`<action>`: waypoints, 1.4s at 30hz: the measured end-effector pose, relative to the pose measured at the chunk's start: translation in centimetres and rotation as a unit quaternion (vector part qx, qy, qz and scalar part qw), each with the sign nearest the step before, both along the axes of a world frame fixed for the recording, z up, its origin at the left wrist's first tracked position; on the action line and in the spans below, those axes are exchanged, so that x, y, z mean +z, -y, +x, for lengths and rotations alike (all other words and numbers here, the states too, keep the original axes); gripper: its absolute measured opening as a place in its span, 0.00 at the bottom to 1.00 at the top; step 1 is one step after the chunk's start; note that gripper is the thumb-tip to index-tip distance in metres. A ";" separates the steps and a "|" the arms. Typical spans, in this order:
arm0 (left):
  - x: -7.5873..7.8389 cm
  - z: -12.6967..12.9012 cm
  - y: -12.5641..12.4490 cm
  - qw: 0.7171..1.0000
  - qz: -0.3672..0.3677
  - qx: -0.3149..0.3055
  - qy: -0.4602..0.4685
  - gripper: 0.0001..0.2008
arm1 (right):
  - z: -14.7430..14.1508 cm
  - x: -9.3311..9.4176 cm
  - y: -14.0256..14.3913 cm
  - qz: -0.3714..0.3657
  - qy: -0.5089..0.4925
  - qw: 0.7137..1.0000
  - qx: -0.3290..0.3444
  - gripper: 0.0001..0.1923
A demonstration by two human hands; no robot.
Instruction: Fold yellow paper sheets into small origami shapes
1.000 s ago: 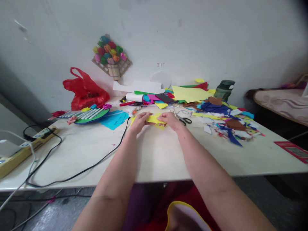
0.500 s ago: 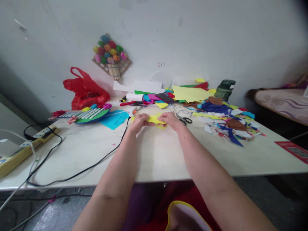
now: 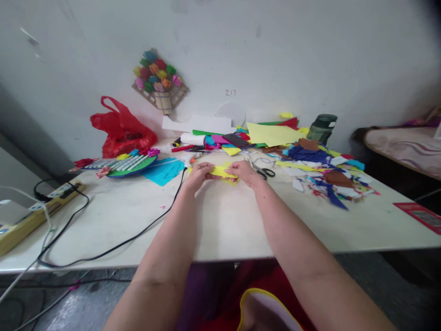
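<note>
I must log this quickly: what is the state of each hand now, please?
Left hand: closed, pinching the left end of the yellow paper.
Right hand: closed, pinching the right end of the same yellow paper.

both hands (image 3: 220, 174) reach forward together, fingers pinched.

head view – forward, downward over table (image 3: 220, 220), near

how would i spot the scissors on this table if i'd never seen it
Start at the white table and find the two hands pinching a yellow paper at its far middle. Just beyond the right hand lie the scissors, flat on the tabletop. Their black looped handles set them apart from the coloured paper scraps farther right.
</note>
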State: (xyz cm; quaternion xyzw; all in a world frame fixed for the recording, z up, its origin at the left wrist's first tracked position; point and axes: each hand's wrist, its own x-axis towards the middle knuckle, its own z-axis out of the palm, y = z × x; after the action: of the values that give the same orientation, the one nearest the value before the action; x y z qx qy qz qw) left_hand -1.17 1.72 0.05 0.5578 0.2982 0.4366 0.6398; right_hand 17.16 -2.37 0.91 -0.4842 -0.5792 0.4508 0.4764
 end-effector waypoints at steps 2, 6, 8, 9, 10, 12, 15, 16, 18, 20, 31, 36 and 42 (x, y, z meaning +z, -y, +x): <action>0.0 0.0 0.0 1.000 -0.002 0.002 0.009 0.09 | -0.1 0.1 0.1 0.000 -0.002 1.000 -0.004 0.12; 0.2 0.1 0.4 1.000 0.003 -0.002 0.014 0.12 | -0.5 0.2 0.2 -0.004 -0.003 1.000 -0.010 0.11; 0.2 0.1 0.5 1.000 0.016 -0.004 -0.015 0.14 | -0.7 0.1 0.2 -0.006 -0.004 1.000 -0.007 0.11; 0.2 0.1 0.6 0.999 0.025 -0.004 -0.031 0.15 | -0.8 0.1 0.2 -0.007 -0.004 1.000 -0.003 0.11; 0.1 0.1 0.5 0.998 0.032 -0.002 -0.045 0.15 | -0.8 0.1 0.2 -0.008 -0.005 1.000 0.001 0.11; -0.1 0.1 0.4 0.997 0.041 0.000 -0.061 0.16 | -0.9 0.2 0.3 -0.013 -0.002 1.000 0.005 0.12; -0.2 0.0 0.1 0.997 0.031 0.000 -0.072 0.17 | -1.0 0.2 0.3 -0.015 0.006 1.000 0.005 0.11; -0.3 0.0 0.1 0.997 0.024 0.001 -0.074 0.17 | -1.0 0.2 0.3 -0.014 0.009 1.000 0.004 0.11; -0.3 0.0 0.0 0.997 0.014 0.003 -0.076 0.18 | -1.0 0.1 0.2 -0.012 0.016 1.000 0.003 0.11; -0.2 0.0 -0.1 0.996 0.009 0.005 -0.090 0.18 | -1.1 -0.1 0.1 -0.010 0.020 1.000 0.001 0.11; -0.1 -0.3 -0.1 0.995 0.010 0.008 -0.097 0.16 | 0.2 -0.2 -0.4 -0.003 -0.066 0.998 0.008 0.15; 0.1 -0.4 0.1 0.995 0.004 0.013 -0.095 0.16 | 0.4 -0.3 -0.5 -0.001 -0.019 1.000 0.003 0.14; 0.3 -0.4 0.1 0.995 0.004 0.019 -0.102 0.16 | 0.0 -0.1 -0.2 -0.006 0.025 0.999 -0.026 0.18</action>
State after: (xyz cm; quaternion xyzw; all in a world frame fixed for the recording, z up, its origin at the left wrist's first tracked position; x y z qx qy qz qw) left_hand -1.56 1.58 0.31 0.5961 0.3710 0.3902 0.5956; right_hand 17.15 -2.13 0.82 -0.5132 -0.5756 0.4298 0.4697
